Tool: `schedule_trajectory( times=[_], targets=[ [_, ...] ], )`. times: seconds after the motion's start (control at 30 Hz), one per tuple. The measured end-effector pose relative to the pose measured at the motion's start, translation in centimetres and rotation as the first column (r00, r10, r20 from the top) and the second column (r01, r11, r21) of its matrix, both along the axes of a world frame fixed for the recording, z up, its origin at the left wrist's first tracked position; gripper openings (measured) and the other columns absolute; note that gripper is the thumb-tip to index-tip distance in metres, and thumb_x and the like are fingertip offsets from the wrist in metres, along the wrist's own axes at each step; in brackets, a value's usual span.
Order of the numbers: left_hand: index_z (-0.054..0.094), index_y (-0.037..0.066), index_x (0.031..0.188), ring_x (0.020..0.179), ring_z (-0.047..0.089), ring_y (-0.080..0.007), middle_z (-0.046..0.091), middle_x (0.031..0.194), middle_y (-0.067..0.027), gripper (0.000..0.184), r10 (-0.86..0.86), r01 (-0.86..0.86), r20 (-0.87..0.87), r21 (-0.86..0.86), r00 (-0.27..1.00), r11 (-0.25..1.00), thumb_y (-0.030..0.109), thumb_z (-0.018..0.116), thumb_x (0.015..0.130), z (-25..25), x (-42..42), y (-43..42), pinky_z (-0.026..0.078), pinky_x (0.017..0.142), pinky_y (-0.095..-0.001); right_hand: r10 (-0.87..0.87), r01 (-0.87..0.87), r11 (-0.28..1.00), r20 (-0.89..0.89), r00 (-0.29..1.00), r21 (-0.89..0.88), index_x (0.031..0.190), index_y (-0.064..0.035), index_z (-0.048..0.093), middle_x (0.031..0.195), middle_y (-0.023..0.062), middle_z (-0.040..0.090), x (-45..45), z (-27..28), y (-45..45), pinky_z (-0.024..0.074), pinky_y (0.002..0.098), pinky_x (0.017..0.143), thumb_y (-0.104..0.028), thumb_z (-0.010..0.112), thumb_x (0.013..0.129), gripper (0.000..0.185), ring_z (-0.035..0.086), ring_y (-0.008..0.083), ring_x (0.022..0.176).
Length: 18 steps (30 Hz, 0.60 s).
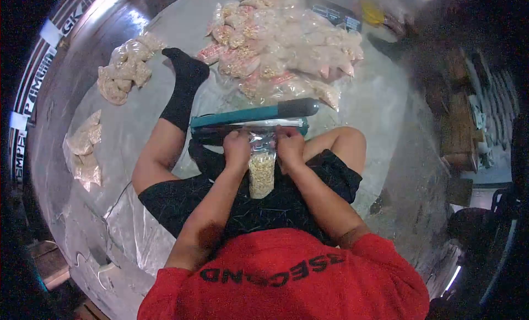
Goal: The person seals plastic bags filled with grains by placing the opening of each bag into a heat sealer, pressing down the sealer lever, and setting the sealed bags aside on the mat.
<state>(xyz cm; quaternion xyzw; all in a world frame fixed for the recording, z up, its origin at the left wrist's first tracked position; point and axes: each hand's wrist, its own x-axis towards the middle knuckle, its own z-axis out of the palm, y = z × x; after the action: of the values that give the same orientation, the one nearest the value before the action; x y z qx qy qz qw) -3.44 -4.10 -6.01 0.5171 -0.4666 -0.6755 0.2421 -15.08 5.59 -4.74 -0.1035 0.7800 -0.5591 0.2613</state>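
Observation:
A clear plastic bag (262,174) part-filled with pale, small pieces hangs upright between my hands. My left hand (237,148) pinches the bag's top at its left corner. At the right corner my right hand (290,145) grips the same edge. Just beyond them lies a teal impulse sealer (237,118) with a black-ended lever raised above its base. The bag's mouth reaches the sealer's front edge; whether it lies across the sealing strip is hidden by my fingers.
A big heap of filled bags (275,44) lies beyond the sealer. Smaller groups of filled bags (125,69) and another pair (85,146) lie to the left on the plastic sheet (380,121). A wooden box-like object (458,130) stands at the right.

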Motion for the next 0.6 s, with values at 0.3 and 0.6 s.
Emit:
schedule_trajectory(
  times=[0.3,0.6],
  targets=[
    [0.067,-0.004,0.095,0.073,0.063,-0.0182,0.070,0.087,-0.0128,0.022,0.049,-0.049,-0.040,-0.002,0.998,0.999,0.013,0.056,0.098,-2.5,-0.2,-0.1,0.049,0.068,-0.0352,0.001,0.014,0.988,-0.096,0.995,0.155,0.093,0.0011,0.072,0.084,0.0081,0.073,-0.4,-2.4,-0.3,0.0494,0.0318,0.070,-0.027,0.071,0.094,0.028,0.062,0.0142,0.076],
    [0.070,-0.002,0.100,0.078,0.064,-0.0198,0.072,0.092,-0.0102,0.024,-0.027,0.060,0.171,-0.190,0.985,0.980,0.019,0.058,0.099,0.2,-0.2,0.1,0.051,0.073,-0.0350,-0.024,0.038,0.990,-0.106,0.994,0.134,0.092,0.0010,0.073,0.084,0.0096,0.074,-0.4,-2.3,-0.1,0.0502,0.0338,0.070,-0.026,0.073,0.093,0.027,0.064,0.0151,0.076]
  ],
)
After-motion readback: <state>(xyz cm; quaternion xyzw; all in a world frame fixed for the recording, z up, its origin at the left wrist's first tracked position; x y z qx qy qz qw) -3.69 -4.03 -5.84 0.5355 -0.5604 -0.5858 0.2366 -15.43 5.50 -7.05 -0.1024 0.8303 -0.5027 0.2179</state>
